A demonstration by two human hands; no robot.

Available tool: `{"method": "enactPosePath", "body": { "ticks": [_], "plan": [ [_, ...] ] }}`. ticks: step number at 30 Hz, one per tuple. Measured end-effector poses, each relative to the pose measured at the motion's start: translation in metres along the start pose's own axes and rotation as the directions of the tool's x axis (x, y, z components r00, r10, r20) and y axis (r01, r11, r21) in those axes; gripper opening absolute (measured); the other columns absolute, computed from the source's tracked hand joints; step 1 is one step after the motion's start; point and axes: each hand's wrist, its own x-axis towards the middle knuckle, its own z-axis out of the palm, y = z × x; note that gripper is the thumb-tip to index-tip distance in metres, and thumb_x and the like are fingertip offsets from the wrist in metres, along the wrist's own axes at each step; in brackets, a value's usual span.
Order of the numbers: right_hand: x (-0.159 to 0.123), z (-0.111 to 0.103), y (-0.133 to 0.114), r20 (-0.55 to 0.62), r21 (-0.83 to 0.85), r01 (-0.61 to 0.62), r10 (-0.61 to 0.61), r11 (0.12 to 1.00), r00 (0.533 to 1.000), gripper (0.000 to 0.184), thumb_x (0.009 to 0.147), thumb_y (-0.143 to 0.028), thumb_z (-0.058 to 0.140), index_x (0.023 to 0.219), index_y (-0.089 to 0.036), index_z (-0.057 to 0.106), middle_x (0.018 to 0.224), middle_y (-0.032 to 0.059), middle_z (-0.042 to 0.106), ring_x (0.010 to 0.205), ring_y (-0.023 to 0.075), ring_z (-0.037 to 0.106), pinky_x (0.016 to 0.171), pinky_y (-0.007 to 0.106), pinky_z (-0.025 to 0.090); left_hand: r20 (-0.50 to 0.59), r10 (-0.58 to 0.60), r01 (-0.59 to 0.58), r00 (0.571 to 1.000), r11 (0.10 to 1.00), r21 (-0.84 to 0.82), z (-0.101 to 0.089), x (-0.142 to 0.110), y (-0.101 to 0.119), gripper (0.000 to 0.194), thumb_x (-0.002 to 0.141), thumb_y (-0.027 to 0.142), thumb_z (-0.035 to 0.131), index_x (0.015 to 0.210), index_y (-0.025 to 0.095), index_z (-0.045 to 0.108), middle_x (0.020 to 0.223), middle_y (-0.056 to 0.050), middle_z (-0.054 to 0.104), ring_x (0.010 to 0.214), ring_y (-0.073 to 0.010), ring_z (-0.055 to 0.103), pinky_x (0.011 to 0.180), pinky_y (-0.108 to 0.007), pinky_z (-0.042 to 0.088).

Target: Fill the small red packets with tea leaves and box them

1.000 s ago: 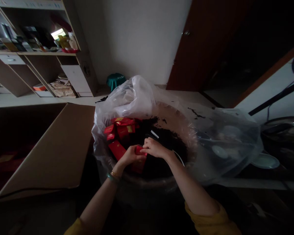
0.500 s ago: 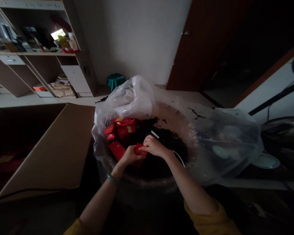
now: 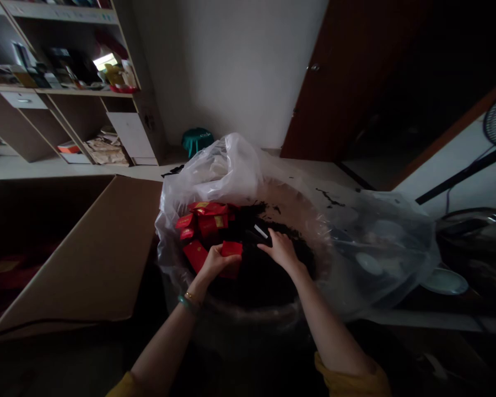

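Red packet (image 3: 232,249), one, small: in the left hand (image 3: 217,261), thumb laid across its near face, the hand closed around its left side, the upper part showing beyond the thumb. Right hand (image 3: 281,249), one: partly open, thumb and forefinger parted, palm down, to the right of the red packet and apart from it. Black object (image 3: 253,237), one, with a white strip (image 3: 260,231) on top: just beyond the right hand's thumb, beside the forefinger; whether the fingers touch or grip it, cannot tell. Dark loose material (image 3: 268,281), shredded in look: a broad heap beneath and around both hands, scraps strewn up the far side. Further red packets (image 3: 209,221), several, some with gold patches: grouped at the left of the heap, beyond the left hand; a long one lies close beside that hand. Wide round container (image 3: 291,201), lined with clear plastic sheeting (image 3: 242,165), which bunches up at the far left and spreads out to the right: holds the heap and the packets. Cardboard box (image 3: 95,248), open: left of the container, red items dimly visible inside. Bracelets, two, one green (image 3: 186,302) and one gold-coloured (image 3: 192,298): on the left wrist
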Motion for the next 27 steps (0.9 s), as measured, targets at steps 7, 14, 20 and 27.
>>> {"method": "enactPosePath", "body": {
  "ticks": [7, 14, 20, 27],
  "plan": [
    [0.007, 0.010, -0.009, 0.049, 0.086, -0.094, 0.090, 0.992, 0.995, 0.047, 0.072, -0.040, 0.071, 0.112, -0.017, 0.064, 0.106, 0.0124, 0.064, 0.100, 0.0262, 0.061, 0.082, 0.032, 0.046, -0.023, -0.004, 0.004, 1.000, 1.000, -0.029, -0.001, 0.001, -0.002, 0.046, 0.042, 0.037, 0.089, 0.076, 0.010, 0.073, 0.067, -0.004, 0.073, 0.056, -0.0152, 0.063, 0.056, -0.025, 0.050],
    [0.007, -0.005, 0.009, -0.142, 0.491, 0.047, 0.026, 0.870, 0.990, 0.046, 0.071, -0.031, 0.069, 0.114, -0.015, 0.062, 0.107, 0.0109, 0.066, 0.100, 0.0238, 0.063, 0.090, 0.036, 0.048, -0.054, -0.017, 0.013, 0.998, 0.998, -0.058, 0.000, 0.001, 0.002, 0.042, 0.043, 0.034, 0.089, 0.074, 0.011, 0.073, 0.065, -0.004, 0.072, 0.055, -0.0139, 0.062, 0.056, -0.023, 0.049],
    [-0.008, -0.040, -0.018, -0.069, 0.528, 0.346, -0.367, 0.776, 0.928, 0.047, 0.073, -0.035, 0.072, 0.117, -0.019, 0.065, 0.112, 0.0092, 0.067, 0.102, 0.0226, 0.064, 0.091, 0.035, 0.049, -0.049, -0.028, 0.024, 0.998, 0.997, -0.076, -0.001, -0.001, 0.002, 0.043, 0.043, 0.037, 0.088, 0.072, 0.010, 0.072, 0.059, -0.002, 0.069, 0.049, -0.0118, 0.058, 0.050, -0.022, 0.046],
    [-0.015, -0.046, -0.064, 0.091, 0.376, 0.331, -0.390, 0.865, 0.916, 0.034, 0.077, -0.034, 0.071, 0.110, -0.023, 0.070, 0.105, 0.0061, 0.071, 0.096, 0.0229, 0.067, 0.087, 0.033, 0.050, 0.047, 0.070, -0.068, 0.996, 0.997, -0.040, 0.001, -0.005, 0.004, 0.035, 0.047, 0.035, 0.087, 0.067, 0.011, 0.071, 0.059, 0.000, 0.069, 0.053, -0.0112, 0.058, 0.052, -0.020, 0.046]
  ]
}}
